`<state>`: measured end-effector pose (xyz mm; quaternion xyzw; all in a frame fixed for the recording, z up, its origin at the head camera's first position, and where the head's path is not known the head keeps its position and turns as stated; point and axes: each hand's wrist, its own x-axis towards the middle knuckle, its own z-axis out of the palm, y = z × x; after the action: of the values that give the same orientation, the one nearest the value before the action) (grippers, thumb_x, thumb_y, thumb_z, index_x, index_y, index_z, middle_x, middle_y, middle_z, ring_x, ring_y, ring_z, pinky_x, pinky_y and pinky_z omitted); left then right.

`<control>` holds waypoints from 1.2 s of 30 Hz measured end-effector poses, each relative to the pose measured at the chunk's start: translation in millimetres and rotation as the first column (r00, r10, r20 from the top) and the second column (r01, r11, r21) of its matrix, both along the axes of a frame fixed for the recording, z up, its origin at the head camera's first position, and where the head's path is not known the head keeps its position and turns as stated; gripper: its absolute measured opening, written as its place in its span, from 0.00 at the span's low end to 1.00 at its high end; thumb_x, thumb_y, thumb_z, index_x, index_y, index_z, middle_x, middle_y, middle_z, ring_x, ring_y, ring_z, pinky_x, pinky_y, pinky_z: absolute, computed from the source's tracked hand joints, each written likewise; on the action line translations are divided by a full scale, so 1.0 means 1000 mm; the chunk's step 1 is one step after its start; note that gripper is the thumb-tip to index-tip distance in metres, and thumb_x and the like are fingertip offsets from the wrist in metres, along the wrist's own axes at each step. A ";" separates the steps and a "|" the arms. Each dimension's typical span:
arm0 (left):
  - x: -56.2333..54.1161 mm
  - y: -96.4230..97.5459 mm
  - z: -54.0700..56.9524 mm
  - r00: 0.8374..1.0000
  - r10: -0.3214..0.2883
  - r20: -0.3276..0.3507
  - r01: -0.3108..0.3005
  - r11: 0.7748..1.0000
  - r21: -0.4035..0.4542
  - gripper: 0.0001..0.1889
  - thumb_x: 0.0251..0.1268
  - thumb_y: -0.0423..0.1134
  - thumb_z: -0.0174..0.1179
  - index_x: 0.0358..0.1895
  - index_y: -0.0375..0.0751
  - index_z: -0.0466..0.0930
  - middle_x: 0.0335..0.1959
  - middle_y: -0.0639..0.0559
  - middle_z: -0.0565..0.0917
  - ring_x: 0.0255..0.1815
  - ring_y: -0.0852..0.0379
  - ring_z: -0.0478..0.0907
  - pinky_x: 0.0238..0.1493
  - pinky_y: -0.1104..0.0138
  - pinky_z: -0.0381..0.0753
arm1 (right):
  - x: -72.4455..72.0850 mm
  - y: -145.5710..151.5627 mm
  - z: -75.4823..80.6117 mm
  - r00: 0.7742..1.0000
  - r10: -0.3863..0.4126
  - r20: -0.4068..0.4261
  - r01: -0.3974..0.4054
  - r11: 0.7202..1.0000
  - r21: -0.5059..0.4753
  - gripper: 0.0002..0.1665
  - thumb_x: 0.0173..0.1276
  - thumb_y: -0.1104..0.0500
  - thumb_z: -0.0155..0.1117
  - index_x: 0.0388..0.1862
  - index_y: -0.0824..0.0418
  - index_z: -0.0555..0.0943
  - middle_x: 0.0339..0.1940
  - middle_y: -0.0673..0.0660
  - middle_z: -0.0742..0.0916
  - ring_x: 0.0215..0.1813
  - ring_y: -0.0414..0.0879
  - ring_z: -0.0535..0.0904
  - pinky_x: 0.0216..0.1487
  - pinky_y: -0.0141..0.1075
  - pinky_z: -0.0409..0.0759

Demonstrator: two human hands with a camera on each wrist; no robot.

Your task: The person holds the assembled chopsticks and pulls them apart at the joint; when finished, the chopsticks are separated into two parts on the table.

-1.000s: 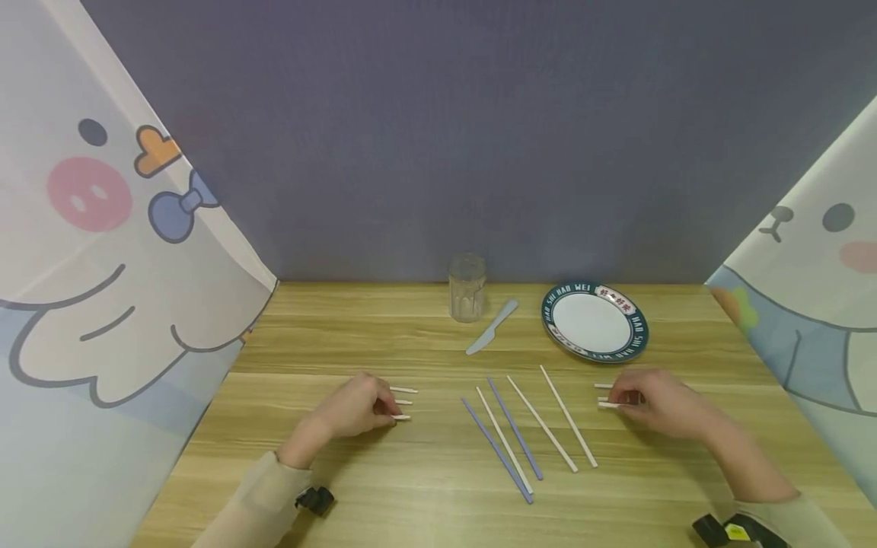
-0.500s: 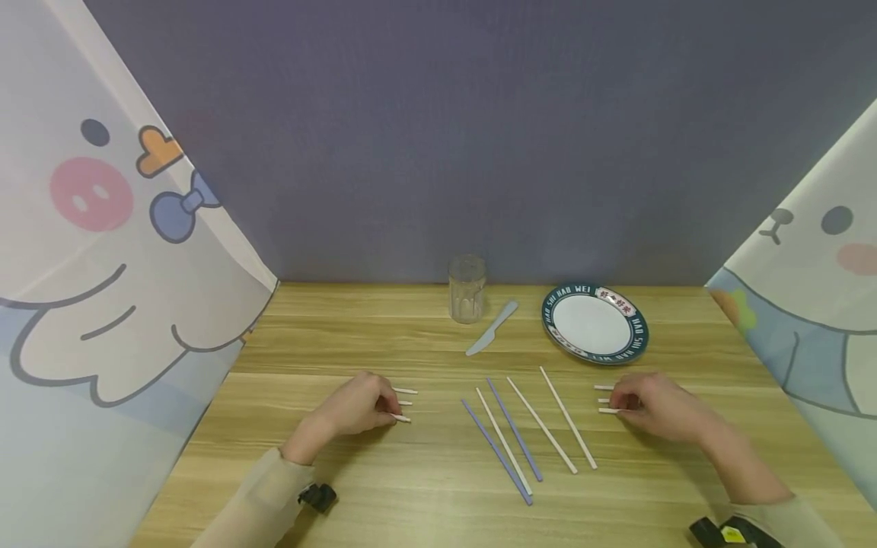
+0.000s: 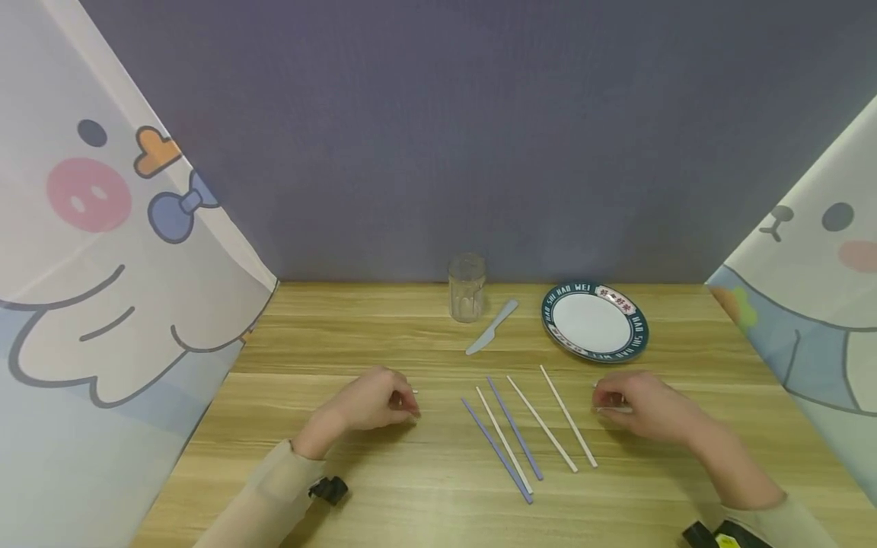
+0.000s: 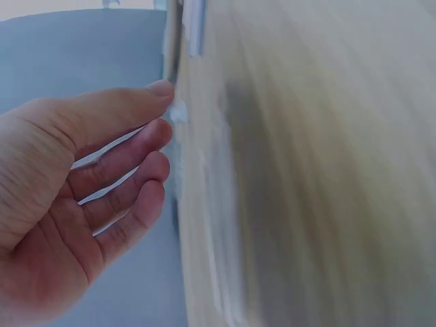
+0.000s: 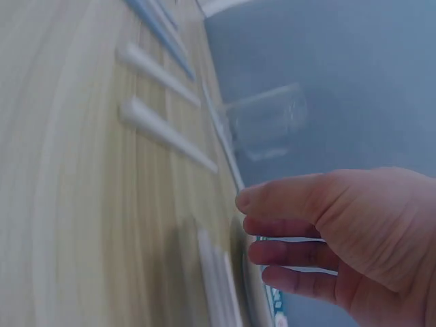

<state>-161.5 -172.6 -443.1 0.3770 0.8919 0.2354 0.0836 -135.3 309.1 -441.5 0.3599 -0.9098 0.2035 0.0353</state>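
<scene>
My left hand (image 3: 375, 399) hovers low over the left part of the table, fingers loosely bent and holding nothing. Below it, blurred white sticks (image 4: 225, 225) lie on the wood in the left wrist view; the head view has them mostly hidden behind the hand. On the right side my right hand (image 3: 644, 402) is likewise relaxed, with a gap between thumb and fingers. Slim white sticks (image 5: 219, 279) lie under it, largely covered in the head view. Between the hands several slim sticks lie slanted, among them a purple stick (image 3: 515, 428) and a white stick (image 3: 569, 416).
Toward the back of the wooden table (image 3: 329, 320) stands a clear drinking glass (image 3: 467, 289). Beside it lies a pale blue knife (image 3: 492, 327), and further right a white plate (image 3: 592, 323) with a dark green patterned rim. A grey-blue wall (image 3: 438, 137) closes off the back.
My left hand has shifted slightly right and now covers most of the white sticks near it. My right hand has moved slightly left over its sticks. The middle sticks stay put.
</scene>
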 end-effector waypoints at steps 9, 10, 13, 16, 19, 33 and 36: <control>0.002 0.041 0.019 0.995 -0.094 -0.029 0.094 0.995 0.015 0.04 0.66 0.34 0.73 0.41 0.43 0.92 0.38 0.57 0.91 0.36 0.67 0.81 0.41 0.77 0.81 | 0.011 -0.041 0.016 0.995 0.092 0.036 -0.090 0.995 -0.038 0.13 0.63 0.68 0.76 0.38 0.50 0.87 0.35 0.39 0.87 0.37 0.27 0.77 0.36 0.29 0.83; 0.002 0.045 0.020 0.994 -0.102 -0.030 0.102 0.995 0.013 0.04 0.67 0.34 0.73 0.42 0.43 0.92 0.39 0.56 0.92 0.37 0.67 0.82 0.42 0.77 0.82 | 0.011 -0.046 0.017 0.994 0.099 0.048 -0.097 0.994 -0.041 0.13 0.64 0.67 0.76 0.38 0.49 0.87 0.36 0.38 0.87 0.38 0.27 0.77 0.37 0.29 0.83; 0.004 0.057 0.022 0.991 -0.131 -0.039 0.131 0.991 0.009 0.04 0.67 0.35 0.73 0.43 0.43 0.92 0.41 0.56 0.92 0.38 0.67 0.82 0.43 0.78 0.82 | 0.013 -0.062 0.018 0.989 0.135 0.060 -0.132 0.990 -0.054 0.12 0.65 0.67 0.75 0.39 0.50 0.87 0.36 0.40 0.87 0.38 0.29 0.78 0.37 0.29 0.84; 0.006 0.068 0.022 0.987 -0.156 -0.050 0.156 0.988 -0.002 0.05 0.67 0.36 0.73 0.43 0.44 0.92 0.41 0.56 0.92 0.39 0.67 0.82 0.44 0.78 0.81 | 0.014 -0.076 0.018 0.982 0.173 0.070 -0.169 0.984 -0.057 0.10 0.66 0.66 0.75 0.40 0.50 0.87 0.36 0.40 0.86 0.38 0.29 0.78 0.37 0.29 0.83; 0.009 0.080 0.021 0.983 -0.180 -0.034 0.179 0.984 -0.016 0.06 0.67 0.37 0.74 0.44 0.45 0.92 0.42 0.57 0.92 0.40 0.66 0.83 0.46 0.79 0.80 | 0.016 -0.091 0.017 0.976 0.199 0.085 -0.195 0.979 -0.052 0.08 0.68 0.63 0.75 0.39 0.50 0.87 0.35 0.39 0.86 0.35 0.29 0.77 0.35 0.25 0.80; 0.012 0.103 0.005 0.986 -0.161 -0.036 0.156 0.982 -0.106 0.05 0.65 0.39 0.76 0.42 0.48 0.93 0.43 0.59 0.92 0.48 0.68 0.86 0.57 0.77 0.82 | 0.029 -0.139 -0.003 0.967 0.146 0.206 -0.135 0.989 -0.067 0.05 0.66 0.63 0.77 0.36 0.56 0.87 0.25 0.40 0.82 0.27 0.26 0.70 0.28 0.21 0.73; 0.011 0.104 0.001 0.986 -0.159 -0.044 0.152 0.980 -0.132 0.05 0.66 0.40 0.76 0.42 0.49 0.93 0.44 0.61 0.92 0.50 0.68 0.86 0.59 0.76 0.82 | 0.033 -0.146 -0.007 0.965 0.112 0.236 -0.096 0.992 -0.079 0.06 0.65 0.62 0.79 0.36 0.58 0.87 0.24 0.41 0.83 0.26 0.25 0.71 0.26 0.21 0.74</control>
<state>-150.4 -68.8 -441.9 0.4458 0.8748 0.1602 0.1014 -102.5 163.3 -448.8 0.3784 -0.8800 0.2774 -0.0736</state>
